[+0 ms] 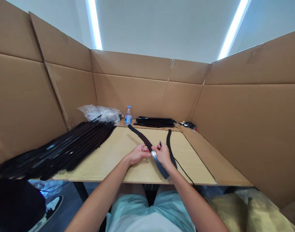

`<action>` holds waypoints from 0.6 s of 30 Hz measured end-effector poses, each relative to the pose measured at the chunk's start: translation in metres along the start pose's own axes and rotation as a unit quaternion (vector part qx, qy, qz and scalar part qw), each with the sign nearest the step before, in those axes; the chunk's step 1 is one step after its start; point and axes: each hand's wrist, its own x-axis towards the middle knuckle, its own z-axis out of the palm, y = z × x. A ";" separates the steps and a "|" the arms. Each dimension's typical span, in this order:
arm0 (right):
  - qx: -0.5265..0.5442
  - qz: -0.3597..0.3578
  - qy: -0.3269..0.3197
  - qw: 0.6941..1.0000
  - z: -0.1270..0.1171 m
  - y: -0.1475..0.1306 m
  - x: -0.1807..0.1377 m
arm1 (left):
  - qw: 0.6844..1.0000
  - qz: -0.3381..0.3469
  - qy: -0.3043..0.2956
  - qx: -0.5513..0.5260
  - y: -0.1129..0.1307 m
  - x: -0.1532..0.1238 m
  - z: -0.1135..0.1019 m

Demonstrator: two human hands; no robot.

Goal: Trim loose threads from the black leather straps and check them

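A long black strap (145,140) lies slantwise across the middle of the table, its lower part flatter and slate-coloured, with a shiny patch near its middle. My left hand (138,154) grips the strap's left edge beside that patch, fingers and thumb closed. Over the right edge, my right hand (163,155) is closed, and a small dark pen-like thing (160,143) sticks up from its fingers. What its lower end touches is hidden. A second black strap (170,141) runs just beyond my right hand, partly behind it, with a thin black cord (184,172) trailing toward the front edge.
A large pile of black strips (72,148) covers the table's left side. Behind are clear plastic bags (99,113), a water bottle (128,116), a stack of black strips (155,122) and tangled cables (189,125). Cardboard walls (130,90) enclose the wooden table (101,167).
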 end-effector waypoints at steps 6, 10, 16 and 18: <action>-0.004 -0.047 -0.009 0.999 -0.009 -0.012 0.000 | 0.999 0.010 0.050 -0.008 0.006 -0.011 0.013; 0.011 -0.057 -0.032 0.998 -0.010 -0.018 -0.002 | 0.988 0.022 0.150 0.017 0.005 -0.011 0.021; 0.017 -0.058 -0.028 0.998 -0.022 -0.034 0.003 | 0.977 0.034 0.207 0.046 0.025 -0.008 0.021; 0.018 -0.053 -0.040 0.998 -0.028 -0.041 0.006 | 0.971 0.048 0.231 0.035 0.029 -0.007 0.020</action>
